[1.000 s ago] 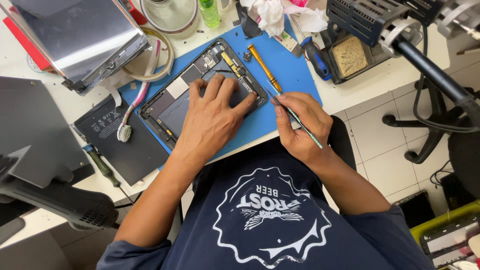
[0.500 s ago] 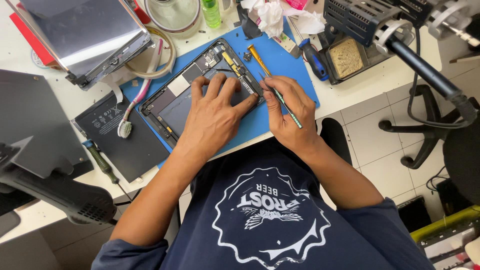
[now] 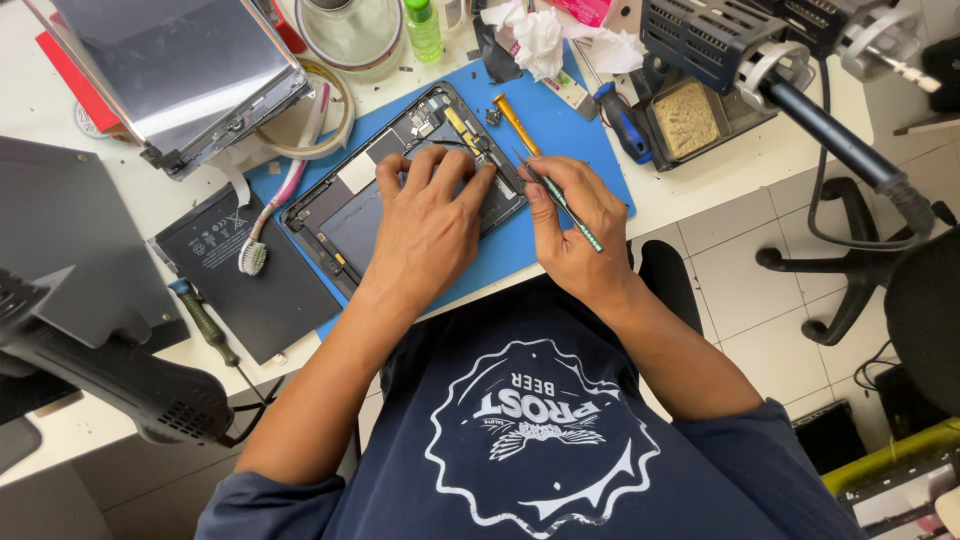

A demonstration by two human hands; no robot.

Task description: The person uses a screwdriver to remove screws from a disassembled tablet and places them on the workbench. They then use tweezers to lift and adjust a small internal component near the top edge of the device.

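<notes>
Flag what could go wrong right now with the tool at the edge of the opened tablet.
1. The right hand holds a thin tool with its tip at the opened tablet edge; a slip could gouge the exposed parts inside.
2. The left hand presses flat on the tablet's open interior; uneven pressure might stress parts underneath.
3. The orange-handled tool lies loose close by; the working hand could knock it.

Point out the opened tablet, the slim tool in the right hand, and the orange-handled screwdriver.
opened tablet (image 3: 352, 212): head view, on its bare dark inside panel.
slim tool (image 3: 578, 218): head view, on its green shaft above the knuckles.
orange-handled screwdriver (image 3: 516, 122): head view, on its handle.
</notes>
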